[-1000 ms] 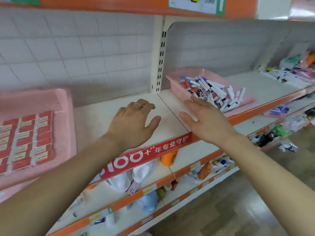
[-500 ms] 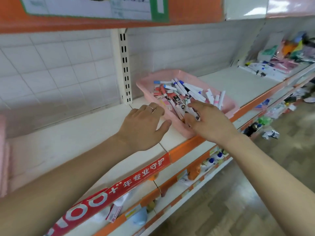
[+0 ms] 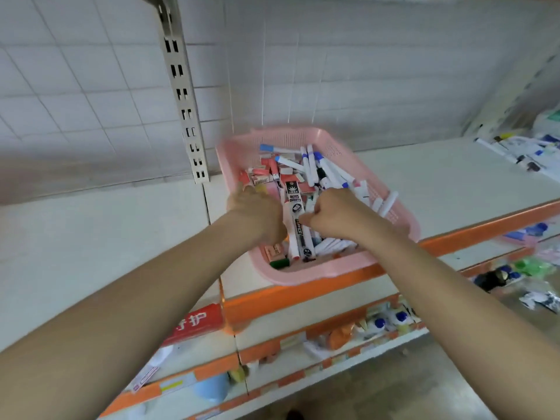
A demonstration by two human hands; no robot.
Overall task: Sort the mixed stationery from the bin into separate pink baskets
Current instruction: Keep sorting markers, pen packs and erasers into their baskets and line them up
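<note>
My left hand (image 3: pixel 257 218) and right hand (image 3: pixel 336 213) sit curled in the pink bin (image 3: pixel 318 275), hold unclear through blur; advise pinching one kind only, small red boxes (image 3: pixel 262 178) first.

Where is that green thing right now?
Head view: the green piece lies in the near-left corner of the pink basket, just below the left hand in the picture.

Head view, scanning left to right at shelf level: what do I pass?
Slotted shelf upright → left hand → black-and-white marker between the hands → right hand → white pen over the pink basket rim → loose pens far right.
</note>
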